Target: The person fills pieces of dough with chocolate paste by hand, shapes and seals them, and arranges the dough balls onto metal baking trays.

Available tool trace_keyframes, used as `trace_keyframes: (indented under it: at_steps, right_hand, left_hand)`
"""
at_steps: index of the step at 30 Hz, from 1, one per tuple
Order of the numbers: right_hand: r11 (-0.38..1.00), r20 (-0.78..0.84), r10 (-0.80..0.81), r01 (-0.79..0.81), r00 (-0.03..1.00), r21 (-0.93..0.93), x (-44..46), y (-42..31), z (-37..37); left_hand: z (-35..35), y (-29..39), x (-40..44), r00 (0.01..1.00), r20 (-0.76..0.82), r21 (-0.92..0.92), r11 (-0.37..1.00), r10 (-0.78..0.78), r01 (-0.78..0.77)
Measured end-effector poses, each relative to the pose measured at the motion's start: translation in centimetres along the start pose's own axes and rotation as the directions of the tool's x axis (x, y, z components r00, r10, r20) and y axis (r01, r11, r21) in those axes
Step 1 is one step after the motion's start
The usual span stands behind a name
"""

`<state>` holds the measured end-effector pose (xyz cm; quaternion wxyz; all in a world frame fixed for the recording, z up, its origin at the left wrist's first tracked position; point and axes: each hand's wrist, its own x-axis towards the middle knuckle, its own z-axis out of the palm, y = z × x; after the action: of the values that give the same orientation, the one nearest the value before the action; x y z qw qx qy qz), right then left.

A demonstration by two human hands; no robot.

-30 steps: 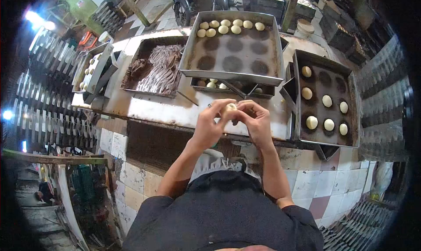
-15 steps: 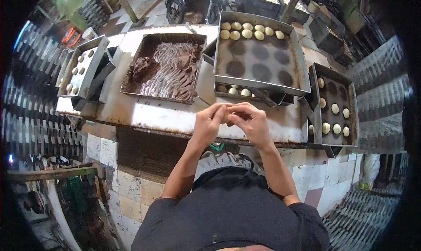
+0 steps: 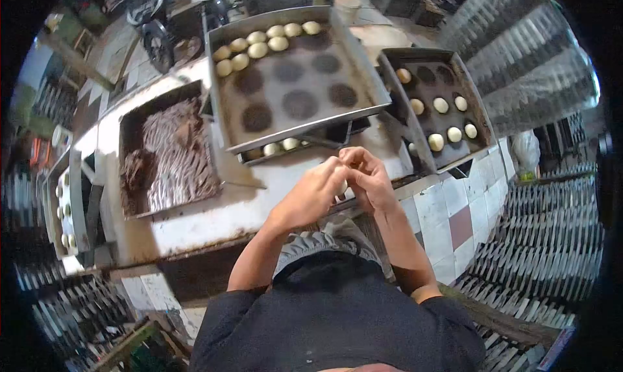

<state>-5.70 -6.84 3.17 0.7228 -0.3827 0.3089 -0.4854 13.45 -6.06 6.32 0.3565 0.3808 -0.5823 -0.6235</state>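
Observation:
My left hand (image 3: 313, 191) and my right hand (image 3: 370, 179) meet in front of my chest, over the near edge of the table. Their fingers are closed together around a small pale dough ball (image 3: 342, 187), mostly hidden by the fingers. Just beyond them stands a large metal tray (image 3: 311, 128) with rows of round dough balls (image 3: 257, 50) along its far side and dark round marks on its bottom. To the left, a square pan (image 3: 165, 211) holds a ridged brown filling (image 3: 174, 152).
A second tray (image 3: 415, 124) with spaced dough balls (image 3: 441, 105) stands on the right. Another tray (image 3: 79, 206) with small balls is at the far left. Under the large tray sits a lower one, partly hidden. Slatted racks (image 3: 519, 261) flank the table (image 3: 250, 206); a motorbike (image 3: 156, 37) is behind.
My view has turned to the right, so the trays and pan appear further left and tilted. Both hands stay together on the dough, with the fingers in a slightly different pinch.

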Motion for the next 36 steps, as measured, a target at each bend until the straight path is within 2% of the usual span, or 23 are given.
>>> trace_keyframes:
  at_steps: [1, 3, 5, 7, 9, 11, 12, 13, 14, 15, 16, 17, 19, 21, 22, 25, 27, 29, 31, 33, 34, 35, 36]
  right_hand:
    - [0.993, 0.001, 0.015, -0.015, 1.000, 0.116, 0.3, -0.8, -1.6]
    - [0.986, -0.058, 0.024, -0.014, 0.998, 0.169, 0.0, -2.1, -3.7]
    - [0.860, -0.191, 0.201, -0.081, 0.961, 0.503, -0.4, -5.0, -4.1]
    - [0.757, -0.120, 0.216, -0.089, 0.969, 0.647, -0.2, -5.0, -7.2]
    - [0.864, -0.226, 0.118, 0.013, 0.967, 0.504, 1.1, -5.4, -9.6]
    - [0.878, -0.164, 0.067, 0.019, 0.984, 0.478, 2.9, -7.8, -13.3]
    - [0.974, -0.163, 0.099, -0.062, 0.982, 0.216, 4.1, -10.2, -14.8]
    - [0.988, -0.168, 0.125, -0.138, 0.978, -0.064, 5.5, -12.5, -16.3]
    - [0.931, -0.168, -0.050, -0.015, 0.985, -0.365, 7.2, -14.8, -17.9]
    - [0.770, -0.105, -0.219, 0.105, 0.970, -0.630, 9.4, -16.7, -19.8]
    - [0.411, -0.041, -0.406, 0.142, 0.913, -0.900, 12.2, -17.9, -22.1]
    - [-0.023, 0.105, -0.544, 0.110, 0.833, -0.994, 14.7, -18.7, -24.5]
    - [-0.184, 0.144, -0.378, 0.078, 0.914, -0.980, 18.0, -18.7, -31.0]
    - [-0.163, 0.012, -0.184, -0.018, 0.983, -0.986, 17.8, -19.7, -31.9]
    - [-0.212, 0.135, -0.347, 0.063, 0.928, -0.975, 16.6, -19.7, -29.8]
    - [0.021, 0.166, -0.456, 0.197, 0.874, -0.980, 10.7, -20.3, -19.6]
    - [0.404, 0.178, -0.217, 0.255, 0.960, -0.879, 7.3, -18.9, -15.0]
    - [0.529, 0.437, 0.012, 0.365, 0.899, -0.766, 6.0, -16.3, -11.3]
    - [0.614, 0.488, 0.173, 0.294, 0.856, -0.733, 5.4, -12.5, -7.3]
    - [0.622, 0.557, 0.343, 0.262, 0.756, -0.738, 5.6, -6.1, -5.1]
    - [0.626, 0.579, 0.362, 0.270, 0.731, -0.732, 5.7, -3.3, -3.6]
    - [0.661, 0.519, 0.426, 0.137, 0.741, -0.738, 5.9, -0.4, -2.1]
    - [0.681, 0.456, 0.490, 0.000, 0.743, -0.732, 6.1, 2.6, -0.5]
  left_hand:
    - [1.1, 0.5, 1.8, 0.994, 0.027, 0.305, 0.946, 0.109, -0.112]
    - [4.1, 0.0, 5.6, 0.970, -0.012, 0.419, 0.882, 0.242, -0.215]
    - [6.3, 0.3, 9.5, 0.840, -0.003, 0.692, 0.607, 0.543, -0.390]
    - [8.6, 0.9, 13.3, 0.844, -0.038, 0.730, 0.592, 0.535, -0.342]
    - [9.8, 0.6, 16.6, 0.826, -0.028, 0.731, 0.576, 0.562, -0.367]
    - [9.5, 0.5, 19.1, 0.921, -0.012, 0.506, 0.797, 0.388, -0.329]
    - [9.9, 0.5, 19.6, 0.948, -0.099, 0.179, 0.943, 0.301, -0.281]
    - [10.2, 1.3, 20.0, 0.970, -0.152, -0.175, 0.960, 0.191, -0.217]
    - [9.3, 2.2, 20.8, 0.933, -0.168, 0.049, 0.948, 0.319, -0.315]
    - [8.1, 2.2, 21.7, 0.930, -0.189, 0.061, 0.949, 0.315, -0.310]
    - [6.9, 2.2, 22.5, 0.938, -0.166, 0.350, 0.908, 0.303, -0.231]
    - [5.7, 2.1, 23.3, 0.950, -0.152, 0.608, 0.783, 0.273, -0.128]
    - [2.3, -0.1, 25.9, 0.914, -0.249, 0.730, 0.682, 0.320, -0.040]
    - [-2.4, -1.0, 28.2, 0.898, -0.401, 0.772, 0.595, 0.183, 0.224]
    - [-5.0, -1.9, 29.5, 0.842, -0.519, 0.777, 0.491, 0.147, 0.393]
    - [-12.5, -2.9, 31.6, 0.636, -0.758, 0.648, 0.266, 0.143, 0.714]
    - [-16.6, -4.7, 32.0, 0.649, -0.754, 0.657, 0.114, 0.106, 0.745]
    - [-20.5, -8.5, 32.7, 0.719, -0.656, 0.731, -0.044, 0.232, 0.681]
    - [-18.8, -4.5, 31.2, 0.756, -0.655, 0.738, 0.233, 0.017, 0.633]
    - [-15.4, 0.5, 26.8, 0.748, -0.662, 0.583, 0.592, -0.050, 0.557]
    - [-14.3, 1.5, 23.1, 0.811, -0.582, 0.551, 0.761, 0.056, 0.342]
    - [-13.4, 2.2, 19.4, 0.841, -0.505, 0.489, 0.867, 0.196, 0.092]
    - [-12.7, 2.6, 15.2, 0.844, -0.495, 0.359, 0.933, 0.206, -0.017]
